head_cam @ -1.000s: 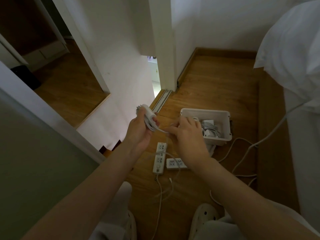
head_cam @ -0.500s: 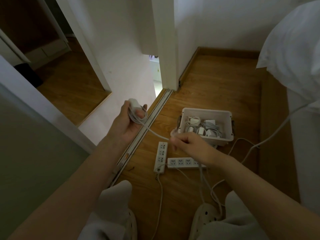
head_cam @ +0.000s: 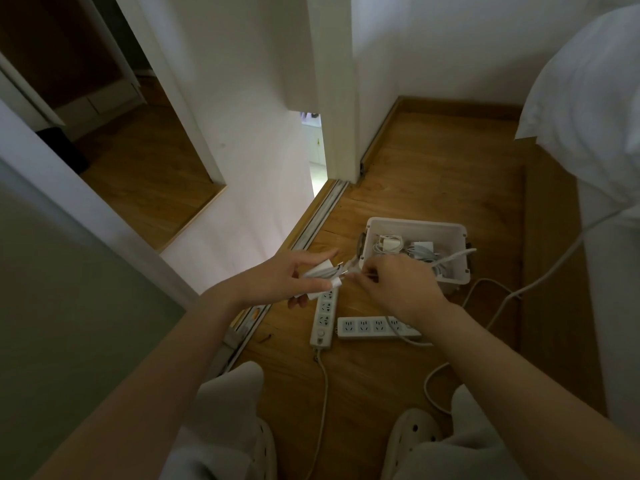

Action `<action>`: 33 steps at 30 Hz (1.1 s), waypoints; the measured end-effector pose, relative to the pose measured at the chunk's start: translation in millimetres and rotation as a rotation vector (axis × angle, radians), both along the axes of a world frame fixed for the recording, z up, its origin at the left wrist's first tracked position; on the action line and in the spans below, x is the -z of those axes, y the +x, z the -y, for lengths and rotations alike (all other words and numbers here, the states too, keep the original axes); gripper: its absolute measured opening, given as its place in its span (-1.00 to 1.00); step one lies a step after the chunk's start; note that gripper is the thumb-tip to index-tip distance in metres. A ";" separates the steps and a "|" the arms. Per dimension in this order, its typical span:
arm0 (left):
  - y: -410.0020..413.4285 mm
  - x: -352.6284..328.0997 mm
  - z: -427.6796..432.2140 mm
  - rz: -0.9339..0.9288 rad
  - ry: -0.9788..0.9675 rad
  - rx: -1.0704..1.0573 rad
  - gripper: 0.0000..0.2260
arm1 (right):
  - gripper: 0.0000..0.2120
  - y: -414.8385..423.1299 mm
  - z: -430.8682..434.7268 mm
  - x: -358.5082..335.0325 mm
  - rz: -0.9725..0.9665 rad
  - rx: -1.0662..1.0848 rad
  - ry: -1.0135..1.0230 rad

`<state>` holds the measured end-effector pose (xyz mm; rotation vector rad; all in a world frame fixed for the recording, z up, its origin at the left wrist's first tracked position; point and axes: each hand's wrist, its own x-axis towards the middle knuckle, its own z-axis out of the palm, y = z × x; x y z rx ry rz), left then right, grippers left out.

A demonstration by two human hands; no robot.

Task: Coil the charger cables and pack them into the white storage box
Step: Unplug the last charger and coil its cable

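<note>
Wooden floor (head_cam: 433, 168) in a narrow room corner: white walls, sliding-door track (head_cam: 311, 223) running diagonally on the left, bed with a white pillow (head_cam: 588, 81) at the right edge.

Both hands are up over the floor, just in front of the white storage box (head_cam: 415, 225). Left hand (head_cam: 277, 278) grips a white charger (head_cam: 320, 271), thumb on top and fingers curled underneath. The charger cable (head_cam: 343, 270) is wound round the charger body in several white loops. Right hand (head_cam: 398, 285) is nearly touching the left, fingers curled, pinching the charger cable where it comes off the bundle. The pinch point itself is blurred.

The charger sits between the hands, left of the box's near-left corner and above the power strips, not in the box.

The box is open-topped, white, with dark latches on the short sides. It holds other white chargers and coiled cables. A white cable stretch (head_cam: 453, 255) lies across its open top past the right hand; can't tell if it's the same cable.

Two white power strips on the floor form an L: one (head_cam: 323, 318) end-on towards the box, the other (head_cam: 370, 327) crosswise under the right wrist. A loose white lead (head_cam: 540, 282) runs from the bed side down to the floor. Light perforated clogs (head_cam: 415, 431) sit at the bottom.
</note>
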<state>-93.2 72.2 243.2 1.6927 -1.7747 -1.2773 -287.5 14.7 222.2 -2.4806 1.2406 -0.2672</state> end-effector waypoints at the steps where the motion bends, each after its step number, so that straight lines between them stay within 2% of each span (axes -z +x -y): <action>1: -0.5 2.1 0.9 0.028 -0.020 0.026 -0.47 | -0.67 1.5 -1.5 -1.0 0.003 0.011 -0.030; 6: -1.3 13.1 4.3 0.172 -0.071 0.098 -0.45 | -0.69 3.6 -5.0 -0.4 0.035 0.049 -0.102; 11: -4.2 19.5 5.8 0.392 -0.214 0.121 -0.38 | -0.71 7.2 -9.7 0.6 0.099 0.080 -0.039; 15: -9.7 28.5 6.2 0.565 -0.395 0.047 -0.33 | -0.69 14.2 -15.2 3.4 0.103 0.117 0.106; 18: -13.1 38.5 10.9 0.672 -0.495 -0.042 -0.31 | -0.67 20.6 -19.3 5.9 0.070 0.128 0.130; 21: -10.8 45.0 11.7 0.679 -0.539 -0.152 -0.31 | -0.68 23.5 -20.4 6.1 0.066 0.136 0.241; 24: -3.7 38.6 11.6 0.501 -0.443 -0.374 -0.38 | -0.79 22.6 -26.7 3.2 0.009 0.070 0.328; 27: 4.6 32.2 15.5 0.277 -0.284 -0.618 -0.43 | -0.84 26.1 -44.3 0.5 0.030 -0.007 0.288; 30: 2.9 27.3 20.0 -0.164 -0.078 -0.787 -0.49 | -0.84 31.9 -60.7 0.0 0.087 -0.058 0.192; 33: -7.3 16.6 21.0 -0.687 0.025 -0.880 -0.82 | -0.85 36.3 -72.5 4.8 0.112 -0.151 0.145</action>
